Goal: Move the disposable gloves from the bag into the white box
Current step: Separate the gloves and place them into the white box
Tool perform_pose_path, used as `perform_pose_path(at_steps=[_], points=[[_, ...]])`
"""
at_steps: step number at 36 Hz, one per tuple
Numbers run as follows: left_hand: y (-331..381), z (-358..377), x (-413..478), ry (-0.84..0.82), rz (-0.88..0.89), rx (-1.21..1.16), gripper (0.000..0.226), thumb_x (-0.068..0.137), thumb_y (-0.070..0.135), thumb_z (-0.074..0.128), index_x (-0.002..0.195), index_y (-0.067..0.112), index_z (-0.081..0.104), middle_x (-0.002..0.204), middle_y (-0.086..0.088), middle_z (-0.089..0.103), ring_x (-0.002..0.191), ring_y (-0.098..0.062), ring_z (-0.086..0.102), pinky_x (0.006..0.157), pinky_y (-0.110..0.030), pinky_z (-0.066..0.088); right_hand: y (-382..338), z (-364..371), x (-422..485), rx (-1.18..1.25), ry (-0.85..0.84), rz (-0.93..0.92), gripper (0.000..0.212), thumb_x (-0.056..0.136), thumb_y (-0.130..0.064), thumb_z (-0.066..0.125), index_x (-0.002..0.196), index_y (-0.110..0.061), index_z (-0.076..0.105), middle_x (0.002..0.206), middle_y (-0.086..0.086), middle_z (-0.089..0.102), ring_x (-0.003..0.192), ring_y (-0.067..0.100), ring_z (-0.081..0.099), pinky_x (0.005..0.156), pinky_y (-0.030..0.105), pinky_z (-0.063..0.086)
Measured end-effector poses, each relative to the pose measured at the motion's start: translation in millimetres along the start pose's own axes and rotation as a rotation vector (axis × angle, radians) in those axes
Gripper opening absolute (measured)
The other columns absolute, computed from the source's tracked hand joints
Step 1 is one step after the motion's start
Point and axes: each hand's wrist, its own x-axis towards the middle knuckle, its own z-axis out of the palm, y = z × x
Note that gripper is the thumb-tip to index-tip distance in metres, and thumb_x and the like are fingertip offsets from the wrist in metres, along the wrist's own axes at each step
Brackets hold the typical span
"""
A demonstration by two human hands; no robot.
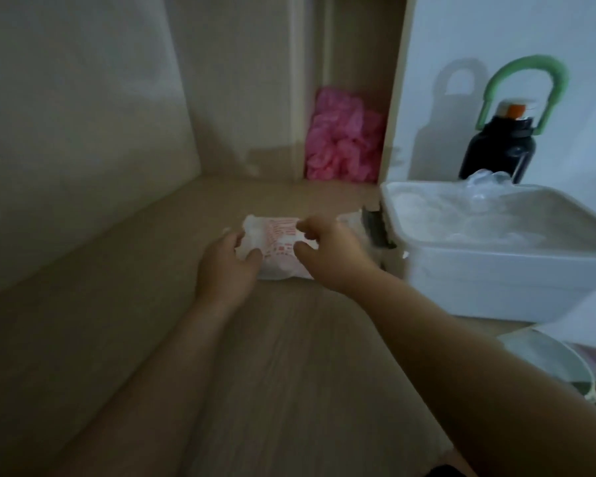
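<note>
Forearms: both bare, coming in from the bottom edge, with the elbows cut off.
Surface (pixel 255 356): pale wood grain, blurred near the camera.
Round pale vessel (pixel 547 359): low on the right, partly covered by a white edge; I cannot tell what it is.
Left grip (pixel 226 266): curled round the left end of the bag, thumb on top, fingers hidden behind the bag.
Right grip (pixel 327 253): forefinger and thumb pinch the bag's upper face. Blur hides whether they catch only the film or something inside it.
Bag (pixel 279 242): white with red print, lying on the surface between the two grips and just left of the white box. The print is unreadable and the contents are not visible.
White box (pixel 496 277): open-topped, on the right, with its far right side cut off by the frame.
Disposable gloves (pixel 479 201): a clear, crumpled heap inside the white box, rising above the back rim; single gloves cannot be told apart.
Dark clasp (pixel 375 228): on the box's left wall, smeared.
Bottle (pixel 499 149): black with a green loop handle, behind the box, its base hidden.
Pink heap (pixel 344 139): crumpled, in the far niche.
</note>
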Motion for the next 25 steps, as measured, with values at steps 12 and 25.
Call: perform_pose_path(at_steps=[12,25], points=[[-34.6,27.5,19.8,-0.032,0.067,-0.088,0.040,0.083,0.026,0.070,0.121,0.017,0.057,0.108,0.007,0.059,0.101,-0.010,0.057,0.084,-0.022,0.042,47.2,57.1,26.7,-0.055,0.046,0.139,0.043,0.091,-0.047,0.047,0.131,-0.031,0.053,0.135,0.002,0.054,0.120,0.020,0.052,0.103,0.045,0.040],[-37.3,34.8,25.2,0.060,0.386,0.141,0.047,0.069,0.062,0.047,0.090,0.027,0.070,0.100,0.004,0.068,0.099,-0.024,0.059,0.087,-0.044,0.046,59.5,58.6,35.6,0.065,0.165,0.127,0.043,0.098,-0.040,0.041,0.071,-0.015,0.064,0.063,-0.001,0.054,0.066,0.017,0.053,0.065,0.030,0.040]])
